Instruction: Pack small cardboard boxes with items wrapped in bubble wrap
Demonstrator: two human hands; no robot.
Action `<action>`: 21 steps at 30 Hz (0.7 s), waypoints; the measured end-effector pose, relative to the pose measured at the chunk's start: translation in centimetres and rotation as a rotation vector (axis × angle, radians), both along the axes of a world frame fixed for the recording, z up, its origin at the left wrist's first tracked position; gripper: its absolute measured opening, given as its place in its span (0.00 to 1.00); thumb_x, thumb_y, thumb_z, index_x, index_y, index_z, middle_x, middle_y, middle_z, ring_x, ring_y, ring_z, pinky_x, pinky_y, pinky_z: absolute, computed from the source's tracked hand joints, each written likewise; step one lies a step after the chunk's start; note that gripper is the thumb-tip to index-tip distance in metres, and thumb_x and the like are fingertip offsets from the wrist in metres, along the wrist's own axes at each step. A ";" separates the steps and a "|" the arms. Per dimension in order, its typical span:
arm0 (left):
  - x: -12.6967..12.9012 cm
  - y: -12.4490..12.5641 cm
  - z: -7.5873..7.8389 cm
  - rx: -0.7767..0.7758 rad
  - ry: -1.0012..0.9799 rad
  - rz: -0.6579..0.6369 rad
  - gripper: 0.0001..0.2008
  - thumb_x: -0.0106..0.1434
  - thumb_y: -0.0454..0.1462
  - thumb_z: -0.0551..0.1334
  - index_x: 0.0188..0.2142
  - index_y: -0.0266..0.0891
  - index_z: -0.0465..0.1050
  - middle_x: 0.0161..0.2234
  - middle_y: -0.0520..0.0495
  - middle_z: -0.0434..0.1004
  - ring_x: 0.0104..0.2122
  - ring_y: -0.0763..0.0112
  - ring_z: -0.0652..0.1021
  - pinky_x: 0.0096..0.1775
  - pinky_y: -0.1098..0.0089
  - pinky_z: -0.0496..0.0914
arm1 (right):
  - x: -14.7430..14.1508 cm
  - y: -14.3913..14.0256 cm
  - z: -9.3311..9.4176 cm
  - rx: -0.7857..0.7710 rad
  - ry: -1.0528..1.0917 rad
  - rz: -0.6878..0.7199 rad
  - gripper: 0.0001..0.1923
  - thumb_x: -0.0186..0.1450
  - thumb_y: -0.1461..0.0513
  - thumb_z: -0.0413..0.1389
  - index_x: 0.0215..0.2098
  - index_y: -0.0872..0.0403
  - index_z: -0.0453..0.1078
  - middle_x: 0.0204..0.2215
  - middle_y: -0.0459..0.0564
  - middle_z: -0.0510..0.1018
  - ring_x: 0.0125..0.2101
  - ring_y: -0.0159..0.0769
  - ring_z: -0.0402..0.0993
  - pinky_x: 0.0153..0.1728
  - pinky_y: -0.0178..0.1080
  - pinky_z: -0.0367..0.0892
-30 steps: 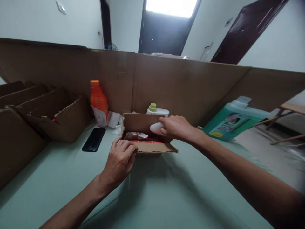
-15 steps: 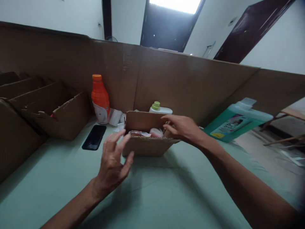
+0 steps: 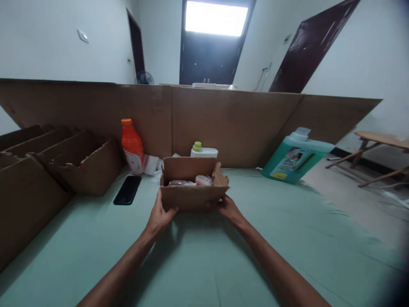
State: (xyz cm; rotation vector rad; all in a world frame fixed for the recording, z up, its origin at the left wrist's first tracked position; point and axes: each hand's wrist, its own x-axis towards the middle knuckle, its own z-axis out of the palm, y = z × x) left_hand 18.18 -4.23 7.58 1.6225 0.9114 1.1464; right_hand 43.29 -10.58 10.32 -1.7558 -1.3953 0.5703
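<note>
A small open cardboard box point(image 3: 191, 199) is gripped from both sides near its bottom front edge. My left hand point(image 3: 160, 216) wraps the left corner, its thumb along the front face. At the lower right corner my right hand point(image 3: 228, 209) is closed on the box, some fingers hidden by it. Inside lie a packet with a clear wrapper point(image 3: 181, 183) and a round, pinkish item in clear plastic point(image 3: 203, 181); I cannot make out their kind. Behind the box stands a white bottle with a green cap point(image 3: 204, 152), partly hidden.
Left of the box are a black phone point(image 3: 127, 190), an orange bottle point(image 3: 132, 147) and white wrapped rolls point(image 3: 151, 165). Larger cardboard boxes point(image 3: 96, 175) stand far left. A jug of green liquid point(image 3: 295, 158) leans at the right. A cardboard wall point(image 3: 223, 123) runs along the back.
My right hand has moved from the box's upper right rim down to its lower right corner. The left hand, spread in front before, now holds the left side. The head view has tilted up.
</note>
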 end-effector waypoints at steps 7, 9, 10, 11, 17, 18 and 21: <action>-10.0 -10.8 -2.7 -0.216 0.089 0.213 0.36 0.57 0.50 0.67 0.63 0.45 0.62 0.56 0.38 0.73 0.54 0.50 0.77 0.49 0.57 0.77 | -6.7 -9.9 -0.3 0.106 -0.042 0.113 0.14 0.59 0.57 0.58 0.43 0.50 0.76 0.42 0.53 0.82 0.44 0.52 0.78 0.45 0.48 0.74; -12.8 -11.2 -1.4 -0.253 0.072 0.334 0.36 0.57 0.51 0.67 0.62 0.46 0.63 0.56 0.40 0.73 0.53 0.51 0.78 0.48 0.59 0.78 | -9.8 -8.9 0.2 0.135 -0.034 0.190 0.20 0.58 0.61 0.59 0.50 0.50 0.73 0.47 0.53 0.81 0.46 0.49 0.77 0.47 0.47 0.73; -13.5 -11.0 -0.5 -0.246 0.067 0.366 0.36 0.56 0.51 0.68 0.61 0.45 0.63 0.56 0.41 0.73 0.52 0.52 0.78 0.48 0.59 0.77 | -10.9 -8.1 0.6 0.139 -0.032 0.213 0.22 0.57 0.62 0.59 0.51 0.50 0.73 0.47 0.53 0.80 0.46 0.48 0.77 0.47 0.46 0.73; -13.8 -10.7 0.4 -0.234 0.061 0.377 0.37 0.55 0.50 0.69 0.61 0.44 0.63 0.56 0.41 0.73 0.51 0.54 0.79 0.49 0.59 0.77 | -11.5 -7.4 1.0 0.136 -0.032 0.220 0.21 0.57 0.63 0.59 0.50 0.51 0.72 0.46 0.53 0.80 0.45 0.47 0.77 0.47 0.46 0.74; -9.0 -10.1 1.1 -0.189 0.030 0.101 0.36 0.57 0.45 0.67 0.63 0.40 0.61 0.56 0.38 0.75 0.52 0.55 0.79 0.53 0.57 0.74 | -8.1 -9.8 1.0 0.053 -0.114 0.053 0.11 0.59 0.57 0.57 0.37 0.52 0.75 0.37 0.54 0.82 0.36 0.47 0.78 0.38 0.46 0.74; -8.0 -10.3 0.7 -0.172 0.025 0.049 0.35 0.58 0.44 0.66 0.63 0.39 0.60 0.56 0.37 0.74 0.53 0.55 0.78 0.54 0.57 0.74 | -7.3 -11.3 0.6 0.045 -0.127 0.013 0.11 0.59 0.56 0.56 0.35 0.52 0.76 0.37 0.54 0.82 0.36 0.48 0.78 0.38 0.47 0.75; -6.5 -11.2 -0.6 -0.152 0.047 -0.062 0.35 0.60 0.45 0.64 0.64 0.38 0.60 0.58 0.36 0.72 0.56 0.54 0.76 0.57 0.56 0.71 | -5.5 -16.0 -0.8 0.008 -0.126 -0.055 0.12 0.59 0.55 0.57 0.36 0.51 0.77 0.40 0.56 0.82 0.41 0.54 0.79 0.42 0.51 0.75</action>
